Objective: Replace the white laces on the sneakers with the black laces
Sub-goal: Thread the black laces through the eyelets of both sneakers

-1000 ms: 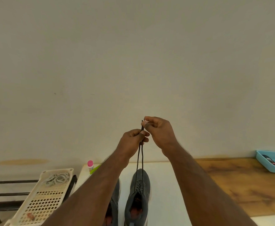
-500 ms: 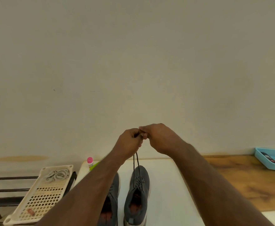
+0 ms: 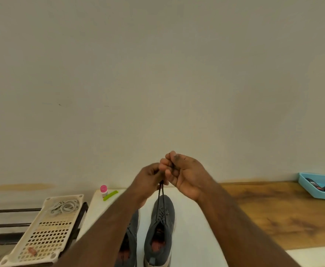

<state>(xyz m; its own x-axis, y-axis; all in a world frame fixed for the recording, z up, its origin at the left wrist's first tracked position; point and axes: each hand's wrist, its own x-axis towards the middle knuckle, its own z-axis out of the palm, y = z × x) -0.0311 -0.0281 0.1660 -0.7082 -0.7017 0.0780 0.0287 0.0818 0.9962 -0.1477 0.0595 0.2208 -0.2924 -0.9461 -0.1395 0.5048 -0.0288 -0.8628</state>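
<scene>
Head view: left forearm (image 3: 107, 226) across left sneaker (image 3: 131, 234); perforated tray (image 3: 42, 232) nearby

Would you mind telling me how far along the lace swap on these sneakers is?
Done, it seems: the white laces lie in the cream basket, and the right-hand sneaker carries a black lace through its eyelets. In hand: the left hand and right hand hold both ends of that lace up together. Left: tying it. The other sneaker is mostly hidden by the arm, so its lacing cannot be judged.
</scene>
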